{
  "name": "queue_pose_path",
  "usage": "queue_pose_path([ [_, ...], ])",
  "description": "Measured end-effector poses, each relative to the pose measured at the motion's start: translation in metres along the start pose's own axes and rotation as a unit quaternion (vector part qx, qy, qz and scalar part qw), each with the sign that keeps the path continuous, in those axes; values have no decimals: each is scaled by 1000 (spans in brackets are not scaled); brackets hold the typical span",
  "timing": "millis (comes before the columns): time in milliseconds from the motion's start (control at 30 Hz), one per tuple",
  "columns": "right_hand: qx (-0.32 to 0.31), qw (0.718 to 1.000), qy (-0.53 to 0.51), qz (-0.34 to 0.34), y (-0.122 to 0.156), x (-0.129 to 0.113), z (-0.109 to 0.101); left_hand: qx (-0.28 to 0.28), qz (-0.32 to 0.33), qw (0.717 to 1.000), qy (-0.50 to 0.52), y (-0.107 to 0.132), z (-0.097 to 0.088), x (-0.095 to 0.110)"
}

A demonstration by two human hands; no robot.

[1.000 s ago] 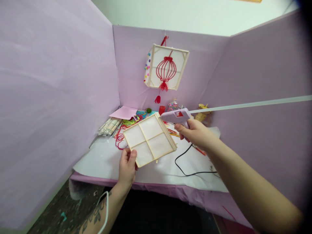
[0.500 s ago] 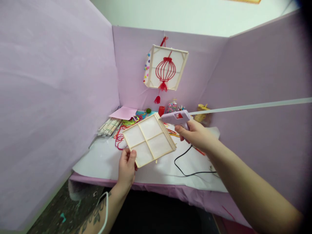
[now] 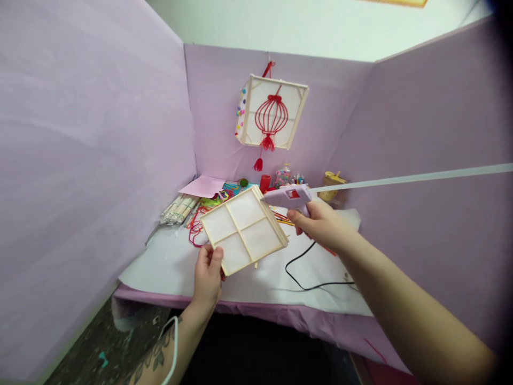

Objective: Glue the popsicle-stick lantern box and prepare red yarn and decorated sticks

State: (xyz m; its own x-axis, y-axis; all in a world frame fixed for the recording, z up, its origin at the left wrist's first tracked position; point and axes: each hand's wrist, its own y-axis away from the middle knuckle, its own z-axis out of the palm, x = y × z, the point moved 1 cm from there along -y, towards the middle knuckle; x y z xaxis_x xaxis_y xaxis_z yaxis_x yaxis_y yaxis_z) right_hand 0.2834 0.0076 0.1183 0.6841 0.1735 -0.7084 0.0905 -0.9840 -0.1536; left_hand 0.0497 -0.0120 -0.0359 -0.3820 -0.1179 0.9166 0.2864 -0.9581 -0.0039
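Note:
My left hand grips the lower left corner of a square wooden frame, thumb on the front. White paper backs the frame, and crossed sticks split it into panes. It is held tilted above the table. In my right hand is a lilac hot glue gun, fingers wrapped round its handle. The gun's nozzle points left and is at the frame's upper right edge; whether it touches I cannot tell. A long translucent glue stick sticks out of the gun's back toward the right.
A box lantern with a red pipe-cleaner design hangs at the back panel. On the white-covered table lie packaged sticks, pink paper, red cord and a black cable. A jar of pompoms stands behind.
The glue gun's nozzle has dropped slightly along the frame's upper right edge. My left hand and the frame have hardly moved.

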Motion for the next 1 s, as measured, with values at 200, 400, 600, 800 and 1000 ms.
queue_pose_path([
  [200, 2, 1000, 22, 3, 2, -1, -1, 1, -3, 1000, -1, 0, 0, 0],
  [400, -3, 999, 47, 15, 2, 0, -2, 5, -5, 1000, -2, 0, 0, 1],
  [600, -2, 999, 45, 11, 6, -4, -2, 6, -4, 1000, 1, 0, 1, 2],
  [800, -7, 999, 31, 11, 11, -6, -2, 2, -3, 1000, 9, -1, -1, 0],
  [1000, -12, 999, 35, 11, 12, 0, -2, 6, -6, 1000, 16, -1, -1, 0],
])
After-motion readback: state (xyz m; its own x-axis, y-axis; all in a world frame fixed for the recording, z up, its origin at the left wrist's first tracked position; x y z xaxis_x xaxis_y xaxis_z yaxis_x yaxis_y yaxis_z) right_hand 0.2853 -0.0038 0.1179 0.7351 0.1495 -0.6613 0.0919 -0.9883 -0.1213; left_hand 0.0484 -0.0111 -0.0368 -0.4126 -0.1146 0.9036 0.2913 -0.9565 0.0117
